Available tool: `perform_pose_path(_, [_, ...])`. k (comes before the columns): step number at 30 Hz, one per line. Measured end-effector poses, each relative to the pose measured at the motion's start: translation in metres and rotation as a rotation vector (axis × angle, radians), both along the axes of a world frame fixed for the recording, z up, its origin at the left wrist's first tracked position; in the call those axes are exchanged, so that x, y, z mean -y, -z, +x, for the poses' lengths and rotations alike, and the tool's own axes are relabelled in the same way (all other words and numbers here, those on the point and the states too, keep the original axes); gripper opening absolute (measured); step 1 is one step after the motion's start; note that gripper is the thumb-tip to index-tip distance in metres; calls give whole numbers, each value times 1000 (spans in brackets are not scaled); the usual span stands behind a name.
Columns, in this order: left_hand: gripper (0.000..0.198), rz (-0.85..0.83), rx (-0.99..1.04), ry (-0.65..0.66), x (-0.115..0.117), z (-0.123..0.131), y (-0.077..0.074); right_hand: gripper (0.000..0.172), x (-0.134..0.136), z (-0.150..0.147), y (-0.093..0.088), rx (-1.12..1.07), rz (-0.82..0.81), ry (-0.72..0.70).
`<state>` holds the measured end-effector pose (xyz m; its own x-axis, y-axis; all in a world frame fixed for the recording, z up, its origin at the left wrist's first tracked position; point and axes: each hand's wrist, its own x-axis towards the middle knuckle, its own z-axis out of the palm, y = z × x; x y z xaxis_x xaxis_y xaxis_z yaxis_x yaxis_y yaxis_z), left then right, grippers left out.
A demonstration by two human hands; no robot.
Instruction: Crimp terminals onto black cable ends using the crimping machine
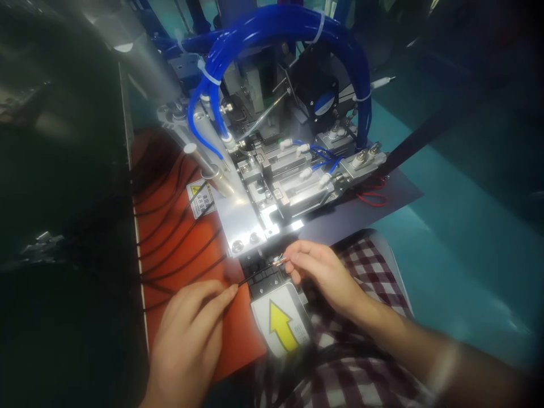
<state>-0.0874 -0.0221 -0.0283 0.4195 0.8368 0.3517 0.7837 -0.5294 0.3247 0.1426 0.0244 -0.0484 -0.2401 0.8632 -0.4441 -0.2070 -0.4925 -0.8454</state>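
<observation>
One black cable (255, 276) — pinched in left grip (191, 323) and, seemingly by its tip, right grip (318, 267)

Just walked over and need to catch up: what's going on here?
A person is working with two bare hands beside a metal machine. The left hand pinches a thin black cable, and the right hand is at its copper-coloured end. The cable stretches between them, just above a white panel with a yellow arrow.
</observation>
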Motion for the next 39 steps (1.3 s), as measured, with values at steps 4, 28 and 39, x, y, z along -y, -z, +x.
perform_pose_path(4, [30,-29,-28,-2,0,-4,-1,14,1,1,0,2,5,3])
perform_pose_path(28, [24,-24,-54,-1,-1,-6,-5,25,-4,-6,0,-6,-31,42])
perform_pose_path(39, [24,5,-43,2,-2,-5,-4,16,-7,-10,-9,137,-15,-14])
